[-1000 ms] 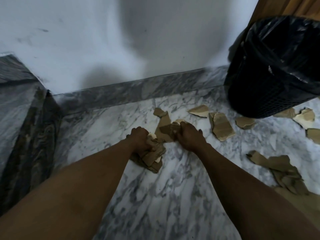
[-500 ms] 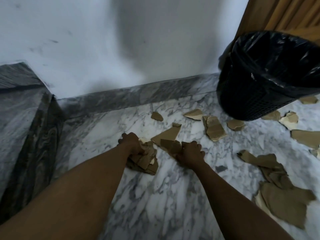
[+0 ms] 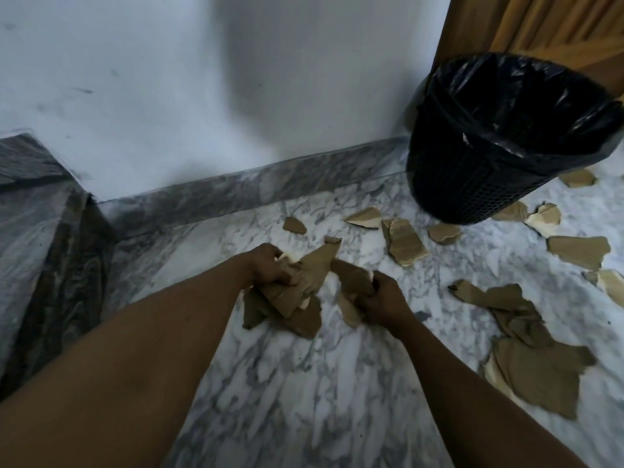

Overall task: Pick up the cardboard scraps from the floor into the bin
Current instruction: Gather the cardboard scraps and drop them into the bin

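Observation:
My left hand (image 3: 266, 266) is closed on a bundle of brown cardboard scraps (image 3: 293, 298) just above the marble floor. My right hand (image 3: 383, 297) grips another torn cardboard piece (image 3: 351, 276) right beside that bundle. The black mesh bin (image 3: 499, 140), lined with a black plastic bag, stands at the upper right against the wall. Several loose scraps lie on the floor: a ribbed piece (image 3: 405, 241) ahead of my right hand, a small one (image 3: 294, 225) near the skirting, and a large torn heap (image 3: 526, 346) at the right.
A white wall with a grey marble skirting (image 3: 256, 187) runs across the back. A dark marble step or ledge (image 3: 37, 231) rises at the left. A wooden door (image 3: 540, 21) stands behind the bin. More scraps (image 3: 577, 251) lie on the floor right of the bin.
Both hands have drawn back toward me with their scraps, and the bundle in my left hand has lifted and grown. The view has shifted so the bin sits lower and closer.

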`<control>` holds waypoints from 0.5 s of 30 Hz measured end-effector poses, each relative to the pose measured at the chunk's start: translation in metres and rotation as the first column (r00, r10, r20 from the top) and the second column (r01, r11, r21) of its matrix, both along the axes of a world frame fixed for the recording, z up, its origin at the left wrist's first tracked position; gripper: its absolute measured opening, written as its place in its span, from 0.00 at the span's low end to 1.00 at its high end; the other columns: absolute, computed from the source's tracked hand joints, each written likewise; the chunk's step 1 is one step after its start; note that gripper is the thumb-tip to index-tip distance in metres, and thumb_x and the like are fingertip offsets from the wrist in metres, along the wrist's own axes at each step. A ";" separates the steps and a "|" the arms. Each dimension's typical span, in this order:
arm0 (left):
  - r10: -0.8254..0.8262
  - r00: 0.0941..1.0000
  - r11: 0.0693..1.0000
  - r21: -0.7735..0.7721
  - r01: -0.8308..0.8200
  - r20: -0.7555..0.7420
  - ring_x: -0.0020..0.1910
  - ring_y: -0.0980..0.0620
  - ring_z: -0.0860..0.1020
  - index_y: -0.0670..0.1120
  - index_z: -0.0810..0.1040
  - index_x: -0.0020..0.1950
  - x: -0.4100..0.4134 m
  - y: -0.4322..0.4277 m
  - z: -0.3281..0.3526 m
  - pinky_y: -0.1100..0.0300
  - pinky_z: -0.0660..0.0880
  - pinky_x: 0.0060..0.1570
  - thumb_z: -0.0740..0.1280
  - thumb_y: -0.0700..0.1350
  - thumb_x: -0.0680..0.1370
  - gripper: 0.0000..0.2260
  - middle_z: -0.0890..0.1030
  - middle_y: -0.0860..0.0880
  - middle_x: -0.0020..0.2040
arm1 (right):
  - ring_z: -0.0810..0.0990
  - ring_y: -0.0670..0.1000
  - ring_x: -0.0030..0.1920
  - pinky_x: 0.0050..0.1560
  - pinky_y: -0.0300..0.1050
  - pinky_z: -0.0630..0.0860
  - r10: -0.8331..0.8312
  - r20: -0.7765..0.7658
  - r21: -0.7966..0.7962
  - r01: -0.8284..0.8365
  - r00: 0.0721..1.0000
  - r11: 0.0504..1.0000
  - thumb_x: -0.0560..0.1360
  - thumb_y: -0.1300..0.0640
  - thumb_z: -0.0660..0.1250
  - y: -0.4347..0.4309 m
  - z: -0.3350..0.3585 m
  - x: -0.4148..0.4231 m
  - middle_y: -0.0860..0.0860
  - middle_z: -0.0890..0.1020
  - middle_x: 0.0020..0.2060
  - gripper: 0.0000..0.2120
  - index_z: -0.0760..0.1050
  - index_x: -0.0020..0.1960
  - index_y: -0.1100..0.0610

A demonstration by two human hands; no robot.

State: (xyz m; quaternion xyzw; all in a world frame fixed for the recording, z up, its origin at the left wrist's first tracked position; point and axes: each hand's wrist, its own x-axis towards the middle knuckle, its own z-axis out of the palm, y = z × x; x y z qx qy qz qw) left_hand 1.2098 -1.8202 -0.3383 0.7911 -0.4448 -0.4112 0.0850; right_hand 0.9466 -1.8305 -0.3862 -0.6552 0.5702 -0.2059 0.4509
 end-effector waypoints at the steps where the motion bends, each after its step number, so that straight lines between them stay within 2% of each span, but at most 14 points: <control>1: 0.010 0.999 1.000 -0.025 -0.010 -0.037 0.63 0.42 0.74 0.42 0.68 0.72 -0.006 -0.006 0.001 0.48 0.75 0.62 0.79 0.49 0.69 0.36 0.70 0.44 0.69 | 0.82 0.56 0.40 0.39 0.53 0.80 -0.081 0.069 0.024 0.079 0.994 0.997 0.66 0.54 0.74 0.000 0.001 -0.006 0.57 0.83 0.41 0.14 0.78 0.49 0.58; 3: 0.084 0.988 0.991 -0.096 -0.096 -0.129 0.59 0.42 0.76 0.41 0.73 0.69 -0.017 -0.016 -0.004 0.46 0.77 0.59 0.80 0.51 0.66 0.35 0.75 0.42 0.65 | 0.83 0.57 0.41 0.33 0.51 0.80 -0.213 0.186 0.109 0.196 0.959 0.975 0.71 0.63 0.74 -0.002 -0.001 -0.021 0.58 0.82 0.43 0.12 0.75 0.51 0.56; 5: 0.147 0.973 0.976 -0.135 -0.172 -0.179 0.59 0.41 0.77 0.41 0.73 0.69 -0.023 -0.024 -0.011 0.46 0.78 0.58 0.80 0.53 0.64 0.37 0.76 0.42 0.65 | 0.83 0.56 0.44 0.34 0.47 0.80 -0.303 0.237 0.202 0.258 0.923 0.945 0.72 0.65 0.74 -0.007 -0.004 -0.033 0.57 0.82 0.48 0.16 0.76 0.57 0.56; 6: 0.153 0.973 0.973 -0.149 -0.179 -0.172 0.60 0.41 0.77 0.41 0.73 0.69 -0.028 -0.026 -0.013 0.46 0.77 0.58 0.80 0.53 0.64 0.37 0.76 0.43 0.65 | 0.83 0.55 0.44 0.35 0.46 0.80 -0.329 0.258 0.256 0.265 0.908 0.930 0.72 0.65 0.74 -0.009 -0.005 -0.038 0.57 0.83 0.48 0.15 0.77 0.56 0.56; 9: 0.072 0.997 0.984 -0.163 -0.073 -0.016 0.62 0.41 0.76 0.40 0.73 0.69 -0.036 -0.029 -0.018 0.49 0.75 0.60 0.77 0.51 0.70 0.32 0.75 0.44 0.65 | 0.84 0.57 0.44 0.39 0.48 0.80 -0.331 0.312 0.359 0.212 0.891 0.909 0.73 0.66 0.73 -0.008 -0.009 -0.045 0.57 0.85 0.46 0.09 0.81 0.52 0.58; 13: -0.048 0.964 0.995 -0.070 0.069 0.261 0.63 0.42 0.74 0.42 0.70 0.69 -0.051 -0.026 -0.027 0.50 0.72 0.63 0.73 0.57 0.72 0.31 0.74 0.42 0.65 | 0.84 0.58 0.48 0.50 0.58 0.82 -0.285 0.251 0.275 0.214 0.925 0.937 0.73 0.63 0.74 -0.009 -0.017 -0.038 0.57 0.85 0.49 0.14 0.81 0.59 0.59; 15: -0.052 0.965 0.997 -0.041 0.065 0.256 0.63 0.42 0.74 0.41 0.69 0.67 -0.060 -0.023 -0.031 0.53 0.72 0.60 0.75 0.54 0.72 0.30 0.74 0.41 0.65 | 0.84 0.59 0.47 0.50 0.59 0.82 -0.259 0.226 0.237 0.205 0.939 0.950 0.73 0.62 0.73 -0.008 -0.016 -0.035 0.57 0.85 0.47 0.11 0.80 0.55 0.56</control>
